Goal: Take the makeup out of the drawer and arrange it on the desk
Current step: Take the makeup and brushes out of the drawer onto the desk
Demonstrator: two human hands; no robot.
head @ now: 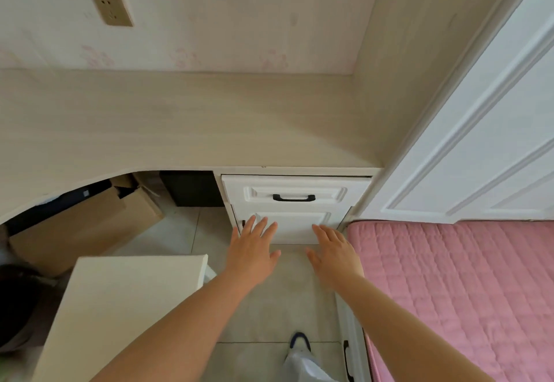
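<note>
A white drawer (295,192) with a black handle (293,198) sits closed under the light wooden desk (180,123), at its right end. Below it is a white cabinet door (295,227). My left hand (254,249) and my right hand (334,254) are stretched out in front of that lower door, palms down, fingers spread, holding nothing. Both hands hang below the drawer handle and apart from it. No makeup is visible; the inside of the drawer is hidden.
A pink quilted bed (455,291) lies on the right below a white wardrobe door (479,141). A cream stool top (126,306) stands at the lower left. Cardboard boxes (87,225) and a black box (192,188) sit under the desk. A wall socket (112,8) is above.
</note>
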